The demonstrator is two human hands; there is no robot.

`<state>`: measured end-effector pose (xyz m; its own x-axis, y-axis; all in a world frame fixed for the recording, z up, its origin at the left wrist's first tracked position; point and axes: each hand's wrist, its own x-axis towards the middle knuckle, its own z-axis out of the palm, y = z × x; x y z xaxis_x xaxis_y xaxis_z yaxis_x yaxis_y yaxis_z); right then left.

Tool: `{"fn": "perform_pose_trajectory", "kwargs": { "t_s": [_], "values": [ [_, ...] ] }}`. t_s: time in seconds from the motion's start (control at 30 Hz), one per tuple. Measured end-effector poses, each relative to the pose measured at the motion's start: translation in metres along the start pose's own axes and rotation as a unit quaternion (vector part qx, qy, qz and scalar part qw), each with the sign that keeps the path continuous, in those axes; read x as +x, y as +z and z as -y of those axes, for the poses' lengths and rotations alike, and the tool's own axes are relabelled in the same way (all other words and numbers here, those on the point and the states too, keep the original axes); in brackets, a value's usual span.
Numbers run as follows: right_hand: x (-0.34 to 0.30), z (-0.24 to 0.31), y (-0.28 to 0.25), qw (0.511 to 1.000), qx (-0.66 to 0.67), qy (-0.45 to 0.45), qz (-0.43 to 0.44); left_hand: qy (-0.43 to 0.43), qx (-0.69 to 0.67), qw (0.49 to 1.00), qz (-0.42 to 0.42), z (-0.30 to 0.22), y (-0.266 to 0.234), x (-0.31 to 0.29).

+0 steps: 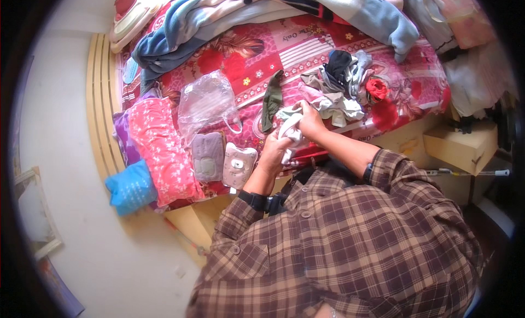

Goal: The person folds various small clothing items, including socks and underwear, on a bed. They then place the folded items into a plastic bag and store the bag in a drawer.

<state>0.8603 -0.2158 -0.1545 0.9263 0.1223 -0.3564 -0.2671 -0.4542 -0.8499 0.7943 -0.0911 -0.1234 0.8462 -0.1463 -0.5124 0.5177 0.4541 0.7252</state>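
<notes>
Both my hands grip a small white cloth garment (291,130) above the near edge of the bed. My left hand (272,153) is closed round its lower left side, while my right hand (310,124) pinches the upper right part. Whether it is a sock or some other piece, I cannot tell. Just beyond my hands an olive green sock (272,102) lies stretched out. Right of it is a loose heap of small crumpled clothes (339,83) in grey, black, white and pink. A bunched red cloth (376,89) sits at the heap's right side.
Left of my hands lie a clear plastic bag (206,102), a grey-purple pad (208,156) and a patterned pink pad (239,165). A pink pillow (164,148) and a blue bag (131,188) are farther left. A blanket (219,22) covers the bed's far side; a cardboard box (460,146) stands right.
</notes>
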Motion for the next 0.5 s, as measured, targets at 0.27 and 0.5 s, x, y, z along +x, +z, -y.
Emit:
{"fn": "perform_pose_trajectory", "kwargs": {
  "t_s": [0.27, 0.5],
  "values": [
    [-0.002, 0.003, 0.013, 0.942, 0.304, -0.011, 0.139, 0.084, 0.262, 0.945, -0.178, 0.013, -0.036, 0.013],
    [-0.022, 0.023, -0.008, 0.639, 0.518, 0.112, 0.558, 0.048, 0.354, 0.911, -0.207, 0.012, -0.05, 0.005]
  ]
}}
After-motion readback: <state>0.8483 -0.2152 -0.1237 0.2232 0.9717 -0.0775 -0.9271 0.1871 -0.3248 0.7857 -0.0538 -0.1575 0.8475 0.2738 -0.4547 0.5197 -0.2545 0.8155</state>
